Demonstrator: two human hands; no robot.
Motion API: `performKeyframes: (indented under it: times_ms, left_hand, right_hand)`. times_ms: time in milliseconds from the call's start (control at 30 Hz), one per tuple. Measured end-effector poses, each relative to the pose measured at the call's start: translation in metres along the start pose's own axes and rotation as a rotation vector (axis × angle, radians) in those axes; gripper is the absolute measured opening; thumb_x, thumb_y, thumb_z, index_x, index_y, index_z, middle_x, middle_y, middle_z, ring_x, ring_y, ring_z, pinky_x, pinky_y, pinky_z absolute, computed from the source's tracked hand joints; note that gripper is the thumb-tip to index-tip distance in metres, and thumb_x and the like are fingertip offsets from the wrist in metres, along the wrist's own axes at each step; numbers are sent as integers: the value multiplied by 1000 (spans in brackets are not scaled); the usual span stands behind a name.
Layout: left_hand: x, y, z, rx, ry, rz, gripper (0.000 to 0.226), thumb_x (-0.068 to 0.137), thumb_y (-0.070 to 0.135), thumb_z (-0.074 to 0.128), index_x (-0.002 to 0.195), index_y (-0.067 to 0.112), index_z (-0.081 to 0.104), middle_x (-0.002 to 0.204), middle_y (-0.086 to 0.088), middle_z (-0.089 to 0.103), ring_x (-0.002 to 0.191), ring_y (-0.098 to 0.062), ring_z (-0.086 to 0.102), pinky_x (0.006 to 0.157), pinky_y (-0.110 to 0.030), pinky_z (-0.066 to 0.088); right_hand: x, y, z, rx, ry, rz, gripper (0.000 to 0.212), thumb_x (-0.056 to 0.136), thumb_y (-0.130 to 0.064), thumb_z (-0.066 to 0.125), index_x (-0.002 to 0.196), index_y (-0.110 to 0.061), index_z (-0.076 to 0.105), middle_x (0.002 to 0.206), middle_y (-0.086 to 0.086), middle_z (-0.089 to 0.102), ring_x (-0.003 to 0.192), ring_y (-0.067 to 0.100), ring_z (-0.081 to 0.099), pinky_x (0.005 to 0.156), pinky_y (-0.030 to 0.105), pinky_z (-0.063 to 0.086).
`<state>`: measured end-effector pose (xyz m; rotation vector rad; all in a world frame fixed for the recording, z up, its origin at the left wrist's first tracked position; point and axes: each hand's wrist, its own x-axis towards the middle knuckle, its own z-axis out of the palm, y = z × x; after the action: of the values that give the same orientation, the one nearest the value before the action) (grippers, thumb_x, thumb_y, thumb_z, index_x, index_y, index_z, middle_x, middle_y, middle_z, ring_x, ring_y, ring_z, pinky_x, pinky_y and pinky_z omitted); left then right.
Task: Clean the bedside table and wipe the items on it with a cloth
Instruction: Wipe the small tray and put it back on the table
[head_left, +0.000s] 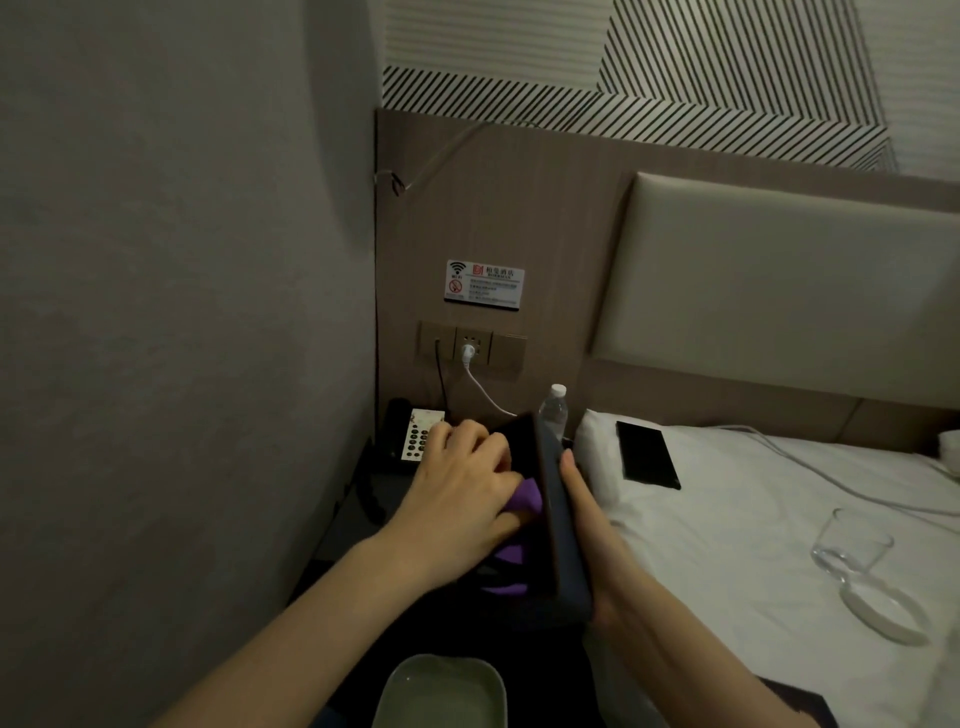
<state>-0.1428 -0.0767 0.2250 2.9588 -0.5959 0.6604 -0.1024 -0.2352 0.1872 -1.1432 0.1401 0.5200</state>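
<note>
Left hand (462, 493) pressing purple cloth (524, 496) against upright dark tray (558, 525); right hand (592, 530) gripping tray's outer side, above dark surface (353, 514); telephone (413, 434) behind.

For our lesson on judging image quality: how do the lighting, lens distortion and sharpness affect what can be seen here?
Head view: dim, flat lighting, no glare; the bedside table and dark tray merge into shadow, though the purple cloth under the left hand stands out. Wide-angle bending curves the wall and headboard. The wall sign's small print is too soft to read.
</note>
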Motion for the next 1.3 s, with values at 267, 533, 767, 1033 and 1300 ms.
performKeyframes:
  times_ms: [267,533,767,1033,1300]
  left_hand:
    - [-10,14,-6,-154,308,-73,38,79,43,66,114,31,58,110,8,51,103,-14,50,86,-30,41]
    - [0,11,-10,-330,95,-21,26,88,35,58,113,34,67,100,13,67,97,-11,56,87,-32,42]
    - [-12,20,-4,-460,298,-200,22,86,29,64,107,32,70,106,11,63,104,-8,53,91,-33,46]
    - [-7,25,-6,-194,-182,33,24,94,33,45,100,24,67,100,-2,64,103,-18,51,84,-34,33]
    - [-15,25,-4,-571,-274,-65,18,91,25,51,83,25,67,82,1,70,84,-14,63,76,-31,48]
  right_hand:
    - [-7,3,-9,232,-8,62,71,80,-68,54,116,-8,67,107,26,70,90,39,70,71,45,57]
    - [-4,-3,-4,95,32,-18,68,88,-61,50,126,-5,60,128,25,60,123,38,55,109,49,39]
    - [-5,6,-12,236,17,101,72,81,-69,55,122,-10,62,108,26,69,88,42,71,67,48,57]
    - [2,7,-8,107,122,-11,67,91,-62,43,120,-3,61,93,17,70,77,28,68,69,35,54]
    - [1,5,-15,-19,72,-159,53,89,-62,43,108,-17,63,85,5,73,74,19,70,69,33,53]
